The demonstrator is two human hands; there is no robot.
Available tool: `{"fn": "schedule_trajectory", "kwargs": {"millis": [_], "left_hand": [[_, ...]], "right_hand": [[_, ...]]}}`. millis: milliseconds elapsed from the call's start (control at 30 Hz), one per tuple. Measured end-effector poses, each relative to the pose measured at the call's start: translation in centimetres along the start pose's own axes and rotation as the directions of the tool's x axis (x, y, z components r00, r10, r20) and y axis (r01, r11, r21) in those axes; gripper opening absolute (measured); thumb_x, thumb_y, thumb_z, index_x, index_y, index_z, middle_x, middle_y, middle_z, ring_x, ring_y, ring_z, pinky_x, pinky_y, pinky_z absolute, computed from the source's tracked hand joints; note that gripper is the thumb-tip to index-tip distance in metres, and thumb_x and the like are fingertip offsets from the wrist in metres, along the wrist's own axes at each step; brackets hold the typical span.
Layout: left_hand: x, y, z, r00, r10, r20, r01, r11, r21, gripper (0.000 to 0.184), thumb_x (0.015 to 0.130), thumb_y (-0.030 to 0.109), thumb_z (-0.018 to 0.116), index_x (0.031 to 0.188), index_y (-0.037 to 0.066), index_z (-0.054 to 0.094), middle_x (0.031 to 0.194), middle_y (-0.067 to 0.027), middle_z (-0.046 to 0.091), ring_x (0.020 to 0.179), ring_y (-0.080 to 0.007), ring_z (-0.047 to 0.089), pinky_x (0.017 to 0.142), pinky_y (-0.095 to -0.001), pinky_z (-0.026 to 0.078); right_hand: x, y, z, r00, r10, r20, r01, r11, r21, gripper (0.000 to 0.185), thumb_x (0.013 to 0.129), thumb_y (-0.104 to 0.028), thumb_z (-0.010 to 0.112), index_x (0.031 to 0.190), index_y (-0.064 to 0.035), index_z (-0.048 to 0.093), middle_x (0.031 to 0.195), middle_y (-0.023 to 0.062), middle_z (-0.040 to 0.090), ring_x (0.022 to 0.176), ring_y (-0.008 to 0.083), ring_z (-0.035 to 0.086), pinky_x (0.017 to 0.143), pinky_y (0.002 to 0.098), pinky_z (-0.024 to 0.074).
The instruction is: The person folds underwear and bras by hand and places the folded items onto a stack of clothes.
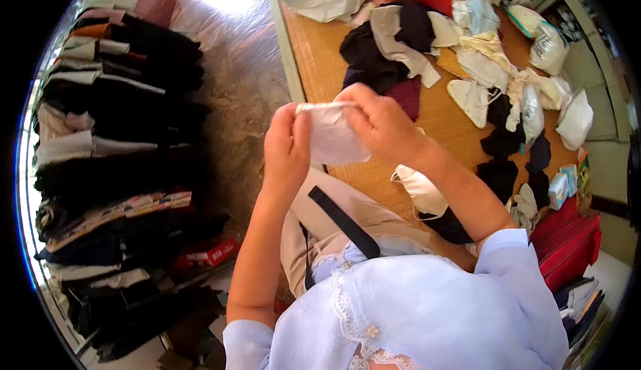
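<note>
A small white piece of cloth [336, 141] is stretched between my two hands, above my crossed legs. My left hand [287, 136] pinches its left top corner. Fingers and thumb of my right hand [384, 121] grip the top edge at the right. Below the held edge the cloth hangs loose; its exact kind is not clear. Under my right forearm, a white face mask [422, 191] with thin ear loops lies on the woven mat [319, 59], partly over dark cloth.
Dark and beige clothes [390, 43] lie heaped on the mat ahead, with pale garments [482, 66] and plastic-wrapped bundles [550, 48] to the right. Folded dark clothes [133, 113] are stacked on the left, beyond a shiny floor [234, 69]. A red bag [566, 243] sits at right.
</note>
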State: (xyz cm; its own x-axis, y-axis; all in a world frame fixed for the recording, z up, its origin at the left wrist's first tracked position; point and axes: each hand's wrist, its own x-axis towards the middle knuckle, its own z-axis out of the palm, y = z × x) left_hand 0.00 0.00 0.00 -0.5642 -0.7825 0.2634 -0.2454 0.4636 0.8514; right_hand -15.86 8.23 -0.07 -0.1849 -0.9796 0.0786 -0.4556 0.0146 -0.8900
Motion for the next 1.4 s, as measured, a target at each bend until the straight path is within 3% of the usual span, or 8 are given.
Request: {"fn": "schedule_trajectory", "kwargs": {"millis": [167,333,633,800,1000,1033,1133,1400], "left_hand": [[0.8,0.3,-2.4,0.993,-0.120,-0.001,0.120,0.993,0.017,0.015,0.088,0.018,0.048,0.085,0.004,0.052,0.067,-0.0055,0.049,0.060,-0.0128,0.045,0.054,-0.0277,0.040],[-2.6,-2.5,1.2,0.993,-0.116,-0.021,0.114,0.992,-0.060,0.012,0.080,0.015,0.059,0.084,0.005,0.055,0.066,-0.0113,0.056,0.058,-0.0209,0.055,0.053,-0.0311,0.044],[-2.9,-2.4,-4.9,0.695,-0.271,0.666,0.217,0.962,0.165,0.037,0.064,0.021,0.064,0.096,0.004,0.056,0.085,-0.0170,0.061,0.081,-0.0307,0.059,0.070,-0.0378,0.044],[-3.0,-5.3,-3.6,0.746,-0.319,0.585,0.078,0.913,0.400,0.020,0.068,0.012,0.058,0.086,0.003,0.058,0.084,-0.0166,0.059,0.087,-0.0321,0.056,0.073,-0.0412,0.045],[1.8,-8.4,0.7,0.976,0.124,0.180,-0.202,0.828,0.522,0.017,0.077,0.007,0.048,0.093,0.003,0.054,0.106,-0.0206,0.051,0.105,-0.0351,0.047,0.085,-0.0406,0.042],[2.7,-8.8,1.7,0.998,-0.002,0.059,-0.010,0.976,0.219,0.020,0.077,0.009,0.050,0.097,0.004,0.053,0.107,-0.0216,0.050,0.107,-0.0356,0.045,0.088,-0.0406,0.041],[3.0,-8.0,2.6,0.910,0.364,0.199,-0.414,0.773,0.481,0.024,0.077,0.009,0.051,0.101,0.005,0.053,0.107,-0.0172,0.051,0.105,-0.0330,0.046,0.093,-0.0417,0.036],[-6.1,-17.8,6.5,0.902,0.068,0.425,-0.362,0.655,0.663,0.029,0.072,0.004,0.049,0.101,0.000,0.052,0.109,-0.0214,0.048,0.108,-0.0366,0.042,0.092,-0.0392,0.037]], "right_hand": [[1.8,-1.8,1.4,0.981,-0.119,-0.151,0.148,0.970,0.193,0.040,0.077,-0.025,0.062,0.107,-0.0023,0.049,0.095,0.0098,0.057,0.084,0.0181,0.055,0.074,0.0287,0.0437],[0.0,-1.4,0.1,0.976,0.169,0.137,-0.180,0.981,0.071,0.016,0.068,-0.010,0.066,0.073,-0.0036,0.052,0.065,0.0018,0.050,0.062,0.0086,0.046,0.055,0.0260,0.0397],[0.8,-1.1,-1.0,0.985,0.145,0.097,-0.160,0.971,0.175,0.018,0.063,-0.001,0.061,0.065,-0.0043,0.043,0.059,-0.0019,0.043,0.055,0.0060,0.040,0.049,0.0232,0.0334],[1.7,1.4,-3.5,0.977,0.137,0.164,-0.136,0.991,-0.016,0.017,0.061,-0.004,0.060,0.063,-0.0037,0.043,0.058,-0.0018,0.041,0.055,0.0080,0.039,0.050,0.0252,0.0332],[3.3,1.5,-7.8,0.993,0.008,-0.118,-0.040,0.963,-0.268,0.010,0.068,-0.004,0.061,0.073,-0.0009,0.052,0.068,0.0127,0.056,0.065,0.0203,0.054,0.059,0.0316,0.0418],[3.1,5.7,-8.6,0.920,-0.359,-0.157,0.266,0.867,-0.422,0.009,0.071,-0.003,0.059,0.076,-0.0025,0.052,0.074,0.0136,0.057,0.068,0.0286,0.055,0.062,0.0361,0.0438],[-0.3,5.1,-9.7,0.740,-0.669,-0.065,0.494,0.608,-0.621,0.012,0.066,0.001,0.056,0.075,-0.0039,0.050,0.087,0.0160,0.058,0.082,0.0332,0.055,0.074,0.0441,0.0432],[-8.7,20.6,4.0,0.968,-0.232,0.093,0.232,0.691,-0.685,0.006,0.069,-0.006,0.052,0.075,-0.0071,0.052,0.095,0.0102,0.056,0.091,0.0270,0.053,0.083,0.0399,0.0409]]}}
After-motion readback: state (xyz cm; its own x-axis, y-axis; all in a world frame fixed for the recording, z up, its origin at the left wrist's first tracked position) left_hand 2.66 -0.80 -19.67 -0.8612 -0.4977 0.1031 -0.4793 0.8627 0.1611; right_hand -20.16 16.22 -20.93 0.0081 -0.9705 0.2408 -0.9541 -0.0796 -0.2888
